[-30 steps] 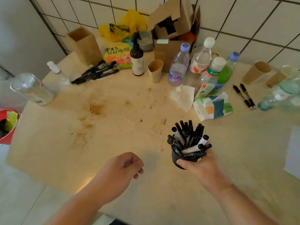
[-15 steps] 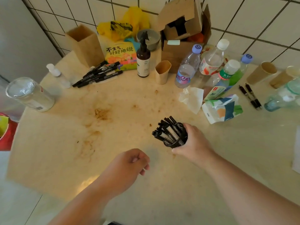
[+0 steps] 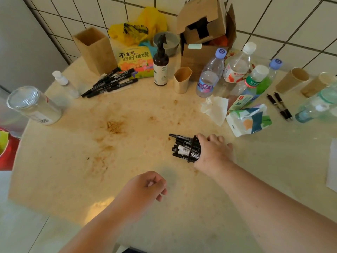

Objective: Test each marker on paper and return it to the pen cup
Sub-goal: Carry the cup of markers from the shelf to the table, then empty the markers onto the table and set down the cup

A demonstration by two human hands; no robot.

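My right hand grips a black mesh pen cup and holds it tipped on its side, mouth to the left, low over the stained table. Several black markers stick out of its mouth toward the left. My left hand hovers over the table's front, fingers curled, with nothing in it. A second pile of black markers lies at the back left. White paper shows at the right edge.
A wooden box, a brown pump bottle, a paper cup, several plastic bottles, a cardboard box, tissues and two pens crowd the back. A jar lies at left.
My right hand carried the pen cup forward over the table and tipped it from upright onto its side, so the markers now point left. My left hand stayed curled near the front.
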